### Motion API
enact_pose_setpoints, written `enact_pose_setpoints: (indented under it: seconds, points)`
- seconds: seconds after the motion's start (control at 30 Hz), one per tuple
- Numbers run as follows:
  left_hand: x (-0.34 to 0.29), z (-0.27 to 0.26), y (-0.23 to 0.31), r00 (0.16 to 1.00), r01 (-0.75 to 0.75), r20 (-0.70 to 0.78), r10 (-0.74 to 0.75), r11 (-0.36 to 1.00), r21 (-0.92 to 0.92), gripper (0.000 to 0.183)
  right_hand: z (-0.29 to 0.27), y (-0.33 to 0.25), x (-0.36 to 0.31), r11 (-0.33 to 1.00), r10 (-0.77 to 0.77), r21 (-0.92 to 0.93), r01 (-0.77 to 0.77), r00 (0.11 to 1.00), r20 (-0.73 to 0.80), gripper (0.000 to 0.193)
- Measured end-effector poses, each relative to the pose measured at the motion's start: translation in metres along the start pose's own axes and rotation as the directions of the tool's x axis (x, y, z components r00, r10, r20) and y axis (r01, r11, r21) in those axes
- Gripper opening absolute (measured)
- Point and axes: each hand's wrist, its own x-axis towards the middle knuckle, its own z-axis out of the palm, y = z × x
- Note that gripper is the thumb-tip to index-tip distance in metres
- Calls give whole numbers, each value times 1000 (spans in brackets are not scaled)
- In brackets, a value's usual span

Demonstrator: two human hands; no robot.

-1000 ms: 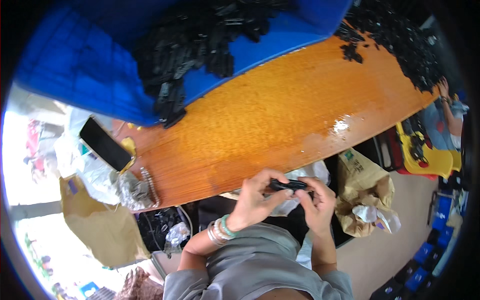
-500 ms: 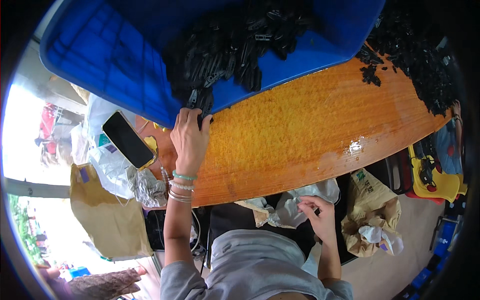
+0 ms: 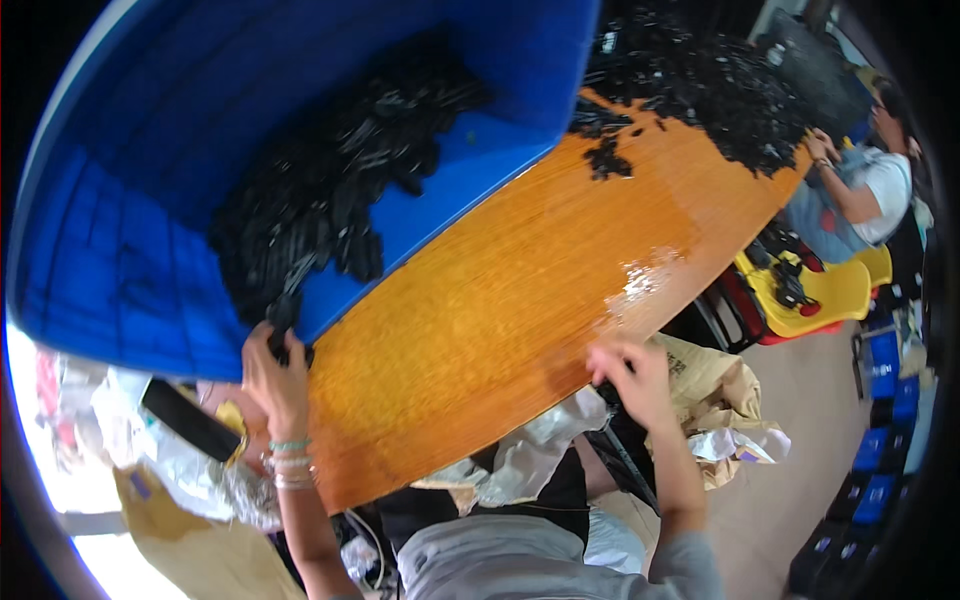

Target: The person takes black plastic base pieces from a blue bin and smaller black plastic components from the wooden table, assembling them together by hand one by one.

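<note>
A big blue plastic bin (image 3: 100,270) lies with its open side toward me, a heap of long black plastic pieces (image 3: 350,170) inside. At the bin's lower front corner, my left hand (image 3: 275,385) has its fingers closed around a black plastic piece at the end of the heap. My right hand (image 3: 635,380) is over the front edge of the wooden table (image 3: 480,290), fingers curled together and slightly smeared by motion. Something small and dark shows by its fingertips, but I cannot make out whether it is held.
Another heap of black pieces (image 3: 700,90) covers the table's far right, where a co-worker (image 3: 860,190) sits. A phone (image 3: 190,420) lies left of my left hand. Below the table edge are paper sacks (image 3: 700,380), white sheeting (image 3: 530,455) and a yellow chair (image 3: 825,295).
The view has swung right, bringing the co-worker into sight. My right hand has risen from near my lap to the table's edge. My left hand stays at the bin's corner.
</note>
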Motion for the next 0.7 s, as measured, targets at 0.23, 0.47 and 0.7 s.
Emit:
enact_pose_setpoints:
  seconds: [0.23, 0.47, 0.7]
  points:
    - [33, -15, 11, 988, -119, 111, 109, 988, 94, 14, -87, 46, 191, 706, -461, -696, 132, 831, -310, 15]
    - [20, -25, 10, 726, 686, 469, -502, 576, -445, 12, -102, 65, 266, 509, -292, -822, -255, 848, -443, 9]
    - [11, -19, 48, 635, 772, 658, -404, 356, -526, 24, -98, 51, 223, 598, -431, -796, -92, 801, -416, 10]
